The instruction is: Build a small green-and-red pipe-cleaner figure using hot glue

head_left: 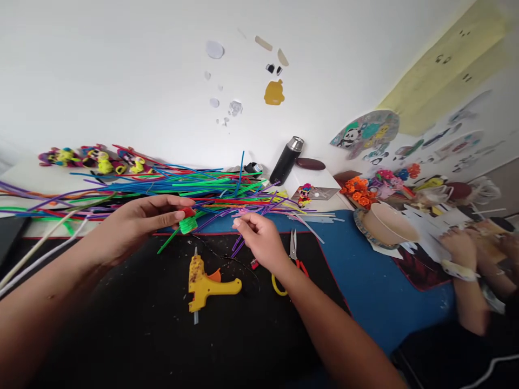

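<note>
Between the thumb and fingers of my left hand is a small coiled pipe-cleaner piece, green below and red on top. A straight green stem slants down to the left beside it. To the right, apart from that piece, my right hand is closed in a pinch; whatever is at its fingertips is too small to name. A yellow hot glue gun lies on the black mat below both hands, its nozzle pointing away from me. Scissors with red and yellow handles lie partly hidden behind my right forearm.
Loose pipe cleaners of many colours pile up along the wall. Behind them sit several small pipe-cleaner figures. A black thermos leans at the back. On the right are a round bowl and another person's hand.
</note>
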Available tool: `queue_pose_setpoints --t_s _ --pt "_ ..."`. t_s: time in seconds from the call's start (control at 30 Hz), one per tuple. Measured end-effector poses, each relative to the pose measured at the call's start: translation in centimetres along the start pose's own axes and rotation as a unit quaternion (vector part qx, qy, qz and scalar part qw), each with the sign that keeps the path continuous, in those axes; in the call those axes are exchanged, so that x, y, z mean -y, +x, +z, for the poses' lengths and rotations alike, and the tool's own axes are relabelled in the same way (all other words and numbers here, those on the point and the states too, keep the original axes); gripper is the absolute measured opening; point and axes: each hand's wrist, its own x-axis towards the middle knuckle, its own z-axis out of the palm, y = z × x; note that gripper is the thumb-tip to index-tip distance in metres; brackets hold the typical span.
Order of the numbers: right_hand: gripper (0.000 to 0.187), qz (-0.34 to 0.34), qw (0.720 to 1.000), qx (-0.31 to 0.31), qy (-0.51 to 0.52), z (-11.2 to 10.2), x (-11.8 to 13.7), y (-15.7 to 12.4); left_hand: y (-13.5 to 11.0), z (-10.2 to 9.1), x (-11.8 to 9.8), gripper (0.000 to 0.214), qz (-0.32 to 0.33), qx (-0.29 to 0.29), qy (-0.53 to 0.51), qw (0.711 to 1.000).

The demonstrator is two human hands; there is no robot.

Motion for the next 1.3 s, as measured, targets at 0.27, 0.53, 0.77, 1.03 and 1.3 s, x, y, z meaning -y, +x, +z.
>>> queue_pose_setpoints --t_s 0.27,0.53,0.77,1.03,1.3 --pt "0.019 0.053 0.882 -0.002 -0.469 -8.3 0.4 0.7 0.3 -0.1 0.0 0.079 -0.017 -0.027 0.018 0.999" --pt "0.016 0.073 0.813 0.041 -0.576 -8.8 0.2 2.1 -0.4 0.9 -1.1 0.083 -0.057 -0.047 0.018 0.997" --pt "0.021 0.076 0.774 0.068 -0.625 -8.3 0.0 3.0 -0.7 1.4 -2.1 0.088 -0.077 -0.073 0.026 0.994" --pt "0.028 0.081 0.748 0.091 -0.652 -7.8 -0.2 3.7 -0.7 1.6 -2.0 0.081 -0.073 -0.079 0.017 0.994" --pt "0.031 0.090 0.743 0.095 -0.657 -7.2 -0.1 3.8 -0.5 1.1 -1.5 0.075 -0.049 -0.051 -0.014 0.997"
